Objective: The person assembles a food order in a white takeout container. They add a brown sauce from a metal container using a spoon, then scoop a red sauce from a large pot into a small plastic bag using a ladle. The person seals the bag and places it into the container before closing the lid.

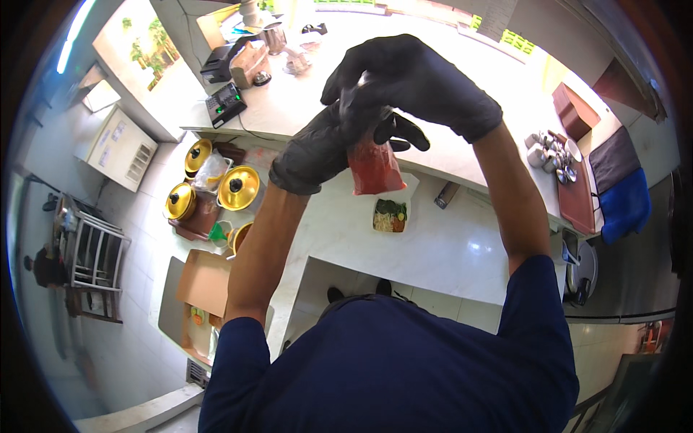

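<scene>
**A:** Where is the bag against your hands?

**B:** You hold the small clear bag of red sauce up in front of you, above the white table. Your right hand, in a black glove, sits at the bag's 12 o'clock, fingers curled down over its top. Your left hand, gloved the same, is at its 9 o'clock, closed around the neck of the bag. Both hands touch it; the filled part hangs free below them.

**A:** And the containers?

**B:** At the bag's 6 o'clock, down on the table, lies a white food box, open, with dark greens, pale noodles and a bit of yellow inside. At 9 o'clock from your left hand stand three yellow pots with black knobs, lids on, so I cannot tell their contents. At 3 o'clock, well apart, a cluster of small metal cups stands on a brown tray.
</scene>
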Motion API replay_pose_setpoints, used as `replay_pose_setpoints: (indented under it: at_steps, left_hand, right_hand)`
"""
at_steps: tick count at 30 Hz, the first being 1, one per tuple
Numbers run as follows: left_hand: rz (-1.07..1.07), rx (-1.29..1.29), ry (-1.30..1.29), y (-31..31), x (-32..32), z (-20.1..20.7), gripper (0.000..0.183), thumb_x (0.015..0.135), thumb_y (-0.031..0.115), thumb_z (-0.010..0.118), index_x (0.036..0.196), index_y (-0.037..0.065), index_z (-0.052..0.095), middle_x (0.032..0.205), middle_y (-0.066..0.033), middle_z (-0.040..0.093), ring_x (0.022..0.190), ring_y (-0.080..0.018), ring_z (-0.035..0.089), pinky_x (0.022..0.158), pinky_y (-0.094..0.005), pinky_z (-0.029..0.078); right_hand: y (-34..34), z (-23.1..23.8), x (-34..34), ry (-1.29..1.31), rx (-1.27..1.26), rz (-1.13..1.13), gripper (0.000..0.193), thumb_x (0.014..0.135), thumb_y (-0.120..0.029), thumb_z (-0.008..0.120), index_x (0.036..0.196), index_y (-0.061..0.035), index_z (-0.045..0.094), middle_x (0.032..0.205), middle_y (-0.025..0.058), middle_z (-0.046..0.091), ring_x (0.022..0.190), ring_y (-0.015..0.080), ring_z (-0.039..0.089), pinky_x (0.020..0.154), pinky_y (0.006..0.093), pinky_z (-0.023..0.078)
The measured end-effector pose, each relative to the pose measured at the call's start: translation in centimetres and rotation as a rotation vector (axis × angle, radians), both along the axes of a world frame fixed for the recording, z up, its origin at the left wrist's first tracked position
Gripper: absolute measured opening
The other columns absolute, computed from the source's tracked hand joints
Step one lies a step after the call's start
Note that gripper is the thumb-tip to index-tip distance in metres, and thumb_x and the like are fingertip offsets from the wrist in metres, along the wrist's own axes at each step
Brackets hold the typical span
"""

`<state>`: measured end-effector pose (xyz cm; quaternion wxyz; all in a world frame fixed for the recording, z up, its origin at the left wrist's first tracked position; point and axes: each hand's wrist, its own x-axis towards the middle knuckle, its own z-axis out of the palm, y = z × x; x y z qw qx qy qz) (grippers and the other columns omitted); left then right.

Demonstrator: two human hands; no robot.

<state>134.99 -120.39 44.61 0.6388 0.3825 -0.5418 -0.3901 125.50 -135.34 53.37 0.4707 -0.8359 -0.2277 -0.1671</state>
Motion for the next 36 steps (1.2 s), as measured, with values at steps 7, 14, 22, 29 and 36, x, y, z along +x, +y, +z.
replay_pose_setpoints:
  at_steps: [7, 14, 22, 29, 36]
  left_hand:
    - [-0.024, -0.037, 0.166, 0.0, -2.4, 2.9, 0.052, 0.101, 0.038, 0.050, 0.128, -0.007, 0.052, 0.119, -0.0212, 0.063, 0.110, -0.0321, 0.061, 0.100, -0.0444, 0.048]
    - [0.159, 0.009, -0.152, -0.2, -2.9, 4.6, 0.049, 0.103, 0.035, 0.040, 0.120, -0.005, 0.062, 0.121, -0.0170, 0.064, 0.110, -0.0283, 0.062, 0.099, -0.0415, 0.049]
    - [0.264, 0.029, -0.403, 0.3, -2.8, 4.2, 0.038, 0.104, 0.023, 0.040, 0.119, -0.003, 0.063, 0.118, -0.0129, 0.065, 0.106, -0.0239, 0.063, 0.095, -0.0361, 0.049]
    - [0.092, 0.071, 0.031, -0.1, -2.2, 1.5, 0.030, 0.099, 0.016, 0.049, 0.115, -0.005, 0.063, 0.121, -0.0134, 0.064, 0.112, -0.0231, 0.059, 0.101, -0.0360, 0.045]
    - [0.298, 0.142, -0.002, 0.2, -1.9, 0.8, 0.035, 0.095, 0.020, 0.059, 0.119, -0.005, 0.059, 0.118, -0.0149, 0.064, 0.107, -0.0223, 0.060, 0.096, -0.0337, 0.048]
  right_hand:
    - [-0.2, 1.3, -2.5, -0.104, 0.089, -0.253, 0.015, 0.081, 0.001, 0.074, 0.087, -0.0030, 0.061, 0.089, 0.0037, 0.070, 0.085, 0.0120, 0.066, 0.081, 0.0277, 0.054]
    - [-0.7, 2.7, -2.9, -0.261, 0.192, -0.166, 0.007, 0.084, -0.001, 0.071, 0.085, -0.0065, 0.066, 0.083, 0.0064, 0.072, 0.083, 0.0151, 0.068, 0.078, 0.0288, 0.056]
    - [-0.1, 3.0, -5.0, -0.166, 0.160, -0.317, 0.006, 0.085, -0.001, 0.070, 0.085, -0.0069, 0.068, 0.086, 0.0060, 0.072, 0.084, 0.0146, 0.068, 0.078, 0.0292, 0.056]
    - [-2.5, 0.6, -4.9, -0.493, -0.400, -0.458, 0.012, 0.084, -0.004, 0.073, 0.093, -0.0034, 0.066, 0.089, 0.0041, 0.072, 0.080, 0.0123, 0.066, 0.077, 0.0286, 0.055]
    - [-2.9, -7.7, -4.1, -0.442, 0.295, -0.640, 0.040, 0.084, 0.001, 0.067, 0.123, -0.0013, 0.056, 0.131, 0.0117, 0.054, 0.089, 0.0190, 0.065, 0.073, 0.0275, 0.056]
